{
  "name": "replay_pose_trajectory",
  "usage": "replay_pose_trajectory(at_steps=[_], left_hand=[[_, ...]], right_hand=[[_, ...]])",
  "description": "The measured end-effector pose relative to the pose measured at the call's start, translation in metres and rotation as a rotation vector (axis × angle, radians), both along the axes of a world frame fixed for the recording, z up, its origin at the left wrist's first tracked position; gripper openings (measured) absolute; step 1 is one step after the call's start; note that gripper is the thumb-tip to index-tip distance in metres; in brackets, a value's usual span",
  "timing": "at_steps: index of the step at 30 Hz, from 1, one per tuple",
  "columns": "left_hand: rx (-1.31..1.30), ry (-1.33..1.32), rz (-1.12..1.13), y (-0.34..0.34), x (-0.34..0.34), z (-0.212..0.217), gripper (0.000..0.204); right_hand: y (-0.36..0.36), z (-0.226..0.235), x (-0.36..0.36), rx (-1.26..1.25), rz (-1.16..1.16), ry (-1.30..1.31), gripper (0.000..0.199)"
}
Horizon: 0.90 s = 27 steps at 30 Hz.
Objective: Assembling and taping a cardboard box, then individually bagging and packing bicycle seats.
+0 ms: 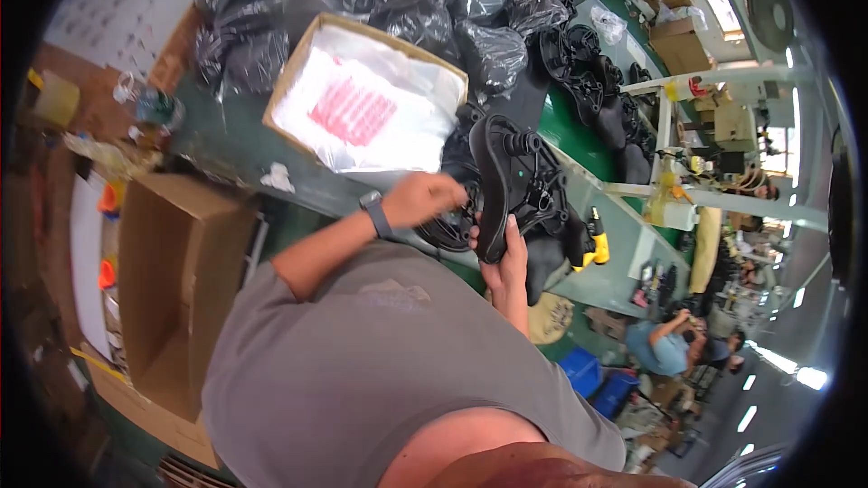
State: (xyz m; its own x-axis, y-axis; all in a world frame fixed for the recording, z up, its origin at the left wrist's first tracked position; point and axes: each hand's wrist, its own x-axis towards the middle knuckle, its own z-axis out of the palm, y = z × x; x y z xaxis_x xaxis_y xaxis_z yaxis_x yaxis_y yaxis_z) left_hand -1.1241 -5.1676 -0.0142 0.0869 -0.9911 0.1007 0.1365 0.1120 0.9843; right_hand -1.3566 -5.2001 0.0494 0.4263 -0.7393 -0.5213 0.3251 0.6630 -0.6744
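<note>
A black bicycle saddle [493,185] stands tilted on end in front of me, its underside with struts and a coil spring facing right. My right hand [508,258] grips it by the lower end, thumb on the near side. Just left of the saddle is my left hand [423,201], a dark watch on its wrist. Its fingers are curled together, somewhat blurred; whatever they may hold is too small to make out. More black saddle parts [443,230] lie beneath and behind my hands, partly hidden.
A carton [294,63] lined with white plastic sits beyond my left hand. Black bagged items [407,0] are heaped behind it. A yellow and black power tool [594,242] stands right. Saddles [597,81] line a green surface. An open cardboard box [167,280] is left; co-workers [665,343] are far right.
</note>
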Motion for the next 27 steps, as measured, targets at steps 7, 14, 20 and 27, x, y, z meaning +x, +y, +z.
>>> replay_pose_trajectory(at_steps=[7,14,20,27], left_hand=[[0.365,-1.028,0.173,-0.068,0.039,-0.124,0.033],[0.423,-0.838,0.141,-0.073,0.059,-0.167,0.031],[0.387,-0.665,0.256,-0.071,0.066,-0.153,0.032],[0.497,-0.828,-0.02,-0.06,0.067,-0.134,0.037]], right_hand=[[0.053,-0.035,-0.004,0.284,-0.222,-0.003,0.056],[0.117,-0.026,-0.001,0.395,-0.241,0.049,0.058],[0.112,-0.027,0.019,0.18,-0.258,0.26,0.04],[0.039,-0.032,0.072,0.006,-0.173,0.186,0.035]])
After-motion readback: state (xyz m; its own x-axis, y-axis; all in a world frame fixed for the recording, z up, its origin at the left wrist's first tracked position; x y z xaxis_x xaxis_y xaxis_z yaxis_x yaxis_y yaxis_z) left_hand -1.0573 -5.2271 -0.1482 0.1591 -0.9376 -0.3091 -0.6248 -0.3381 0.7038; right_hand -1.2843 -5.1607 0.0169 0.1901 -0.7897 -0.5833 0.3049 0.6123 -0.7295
